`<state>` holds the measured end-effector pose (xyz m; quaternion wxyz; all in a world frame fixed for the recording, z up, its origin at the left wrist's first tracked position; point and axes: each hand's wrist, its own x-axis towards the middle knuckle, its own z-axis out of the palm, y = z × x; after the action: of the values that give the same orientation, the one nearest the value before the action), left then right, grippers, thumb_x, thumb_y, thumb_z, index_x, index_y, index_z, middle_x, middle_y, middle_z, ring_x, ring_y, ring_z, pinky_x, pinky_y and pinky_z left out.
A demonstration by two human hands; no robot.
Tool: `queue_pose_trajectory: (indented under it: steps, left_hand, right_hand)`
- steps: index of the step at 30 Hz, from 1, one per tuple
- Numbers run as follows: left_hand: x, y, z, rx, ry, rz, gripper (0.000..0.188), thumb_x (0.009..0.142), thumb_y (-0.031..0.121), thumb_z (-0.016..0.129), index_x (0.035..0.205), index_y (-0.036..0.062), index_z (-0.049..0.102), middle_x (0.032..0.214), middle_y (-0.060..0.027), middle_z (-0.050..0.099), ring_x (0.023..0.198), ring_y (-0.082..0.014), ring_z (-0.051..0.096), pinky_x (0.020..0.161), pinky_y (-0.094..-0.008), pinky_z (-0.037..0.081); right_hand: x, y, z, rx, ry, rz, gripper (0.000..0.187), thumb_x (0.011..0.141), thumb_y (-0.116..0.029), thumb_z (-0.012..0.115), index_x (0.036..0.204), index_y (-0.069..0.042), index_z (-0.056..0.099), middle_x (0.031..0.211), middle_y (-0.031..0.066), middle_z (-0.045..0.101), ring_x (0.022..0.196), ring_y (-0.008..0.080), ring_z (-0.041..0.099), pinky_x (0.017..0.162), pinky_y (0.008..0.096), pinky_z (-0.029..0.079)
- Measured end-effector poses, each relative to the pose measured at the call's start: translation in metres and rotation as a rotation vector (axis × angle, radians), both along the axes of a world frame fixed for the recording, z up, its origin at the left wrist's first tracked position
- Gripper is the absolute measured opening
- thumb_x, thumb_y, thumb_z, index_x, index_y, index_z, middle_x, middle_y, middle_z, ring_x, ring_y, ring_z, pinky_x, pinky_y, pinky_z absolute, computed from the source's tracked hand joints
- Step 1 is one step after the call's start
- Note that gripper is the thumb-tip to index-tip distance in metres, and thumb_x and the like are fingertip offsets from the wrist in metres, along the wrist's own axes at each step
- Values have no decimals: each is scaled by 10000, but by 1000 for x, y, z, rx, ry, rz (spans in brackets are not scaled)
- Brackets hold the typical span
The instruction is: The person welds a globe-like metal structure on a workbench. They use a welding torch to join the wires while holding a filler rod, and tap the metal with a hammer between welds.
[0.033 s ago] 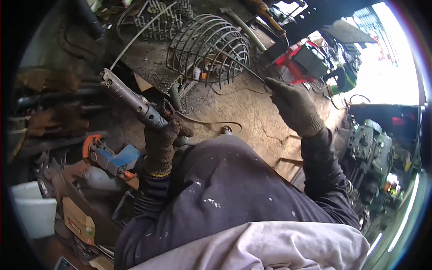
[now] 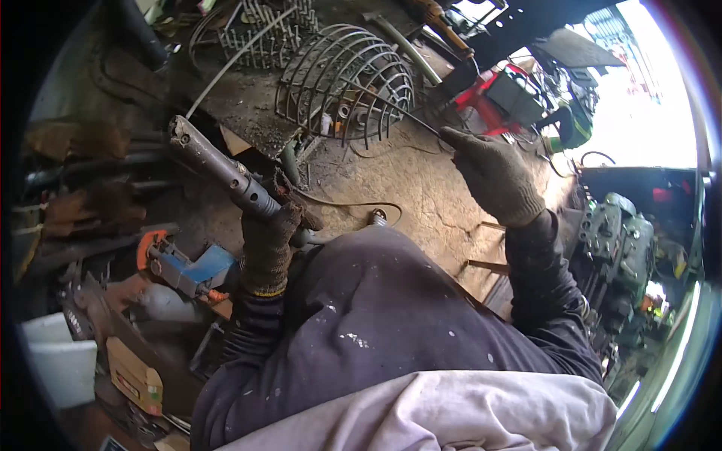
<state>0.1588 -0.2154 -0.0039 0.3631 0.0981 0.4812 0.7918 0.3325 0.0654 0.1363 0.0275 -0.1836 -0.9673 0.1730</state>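
Observation:
My gloved left hand is closed around the ridged lower end of a worn, dark welding electrode holder. From the holder's far end a thin pale welding rod slants up and to the right. A domed cage of bent metal bars lies ahead, with the welding rod passing to its left. My right hand, also gloved, is closed on one end of a thin dark metal rod. This rod runs left across the cage's bars; whether it touches them I cannot tell.
Rows of upright metal pegs stand behind the cage. A red plastic piece and a grey box lie far right. Greenish machinery is at right. At left are a blue-and-orange tool, a white bin and a cardboard box.
The view has turned slightly, so the cage and the things at the upper right sit a little further left. Both hands keep their grips.

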Motion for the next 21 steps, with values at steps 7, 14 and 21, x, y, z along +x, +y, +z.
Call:
queue_pose_trajectory:
  steps: [7,14,21]
  left_hand:
    - [-23,7,-5,-18,-5,-116,246,877,92,738,1073,36,599,831,-55,691,691,-145,681,617,-270,550]
    - [-27,2,-26,-113,-56,-117,342,851,39,722,1154,24,565,895,-69,674,738,-181,682,700,-316,573]
    - [-24,8,-37,-103,114,-51,208,851,15,739,1039,35,651,917,-28,667,767,-114,647,670,-281,551]
  right_hand:
    - [-25,-22,60,238,-204,-50,361,914,-128,614,1263,-166,699,769,138,668,706,313,676,628,433,527]
    - [-30,-14,59,257,-255,-10,364,912,-119,607,1258,-171,705,757,124,663,677,297,670,613,421,528]
    - [-30,-6,13,144,-155,-51,378,932,-161,616,1302,-212,675,788,139,663,725,330,674,631,444,529]
